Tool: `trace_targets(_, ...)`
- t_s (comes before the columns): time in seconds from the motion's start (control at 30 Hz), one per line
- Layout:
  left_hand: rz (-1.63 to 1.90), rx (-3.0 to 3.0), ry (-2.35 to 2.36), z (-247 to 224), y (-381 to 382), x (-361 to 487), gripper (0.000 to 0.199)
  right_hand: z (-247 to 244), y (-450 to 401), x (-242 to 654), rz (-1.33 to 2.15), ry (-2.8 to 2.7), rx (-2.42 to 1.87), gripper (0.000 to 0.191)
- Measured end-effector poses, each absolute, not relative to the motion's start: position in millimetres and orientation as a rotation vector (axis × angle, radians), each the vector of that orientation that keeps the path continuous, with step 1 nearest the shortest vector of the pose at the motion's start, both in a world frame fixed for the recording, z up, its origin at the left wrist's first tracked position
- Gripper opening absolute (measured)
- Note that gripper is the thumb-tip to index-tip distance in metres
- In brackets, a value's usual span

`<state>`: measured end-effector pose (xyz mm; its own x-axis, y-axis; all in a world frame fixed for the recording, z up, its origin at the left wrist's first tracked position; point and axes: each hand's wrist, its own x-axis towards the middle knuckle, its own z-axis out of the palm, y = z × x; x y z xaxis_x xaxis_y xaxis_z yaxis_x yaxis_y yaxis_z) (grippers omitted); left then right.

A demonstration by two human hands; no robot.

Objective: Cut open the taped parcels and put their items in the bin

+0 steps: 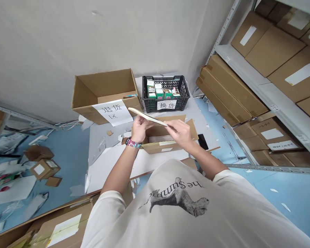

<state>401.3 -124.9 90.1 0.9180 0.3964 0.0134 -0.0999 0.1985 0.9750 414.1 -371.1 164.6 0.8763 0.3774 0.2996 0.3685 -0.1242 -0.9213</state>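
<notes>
A thin, flat, cream-coloured item is seen nearly edge-on, tilted with its left end higher. My left hand, with a patterned band on the wrist, closes on it from below near its middle. At its lower right end, the fingers of my right hand pinch it. The item's kind cannot be made out from this angle. Directly beneath both hands stands an open cardboard box with its flaps up and a white label on its near side. Part of its inside is hidden by my hands.
Behind stand a large open carton with a paper sign and a black plastic crate holding several small green-and-white boxes. A phone lies right on the table. Shelves of cartons flank the right; boxes and scraps litter the floor left.
</notes>
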Motion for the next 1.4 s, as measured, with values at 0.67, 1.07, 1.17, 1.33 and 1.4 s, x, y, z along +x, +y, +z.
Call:
trace_targets(0.67,0.179,1.707,-0.319,170,-178,380,0.063,99,-337,465,0.626,0.126,-1.132,0.045)
trace_targets(1.07,0.247,1.710,-0.068,137,-147,384,0.066,102,-367,470,0.730,-0.028,-0.970,0.090)
trace_targets(1.17,0.191,1.739,-0.036,123,-164,392,0.067,95,-353,466,0.664,0.005,-1.098,0.078)
trace_targets(1.33,0.173,1.500,0.021,109,-172,400,0.071,91,-338,464,0.277,0.038,-1.178,0.092)
trace_targets(1.4,0.219,1.399,0.125,105,-162,400,0.070,94,-344,466,0.165,0.017,-1.237,0.100)
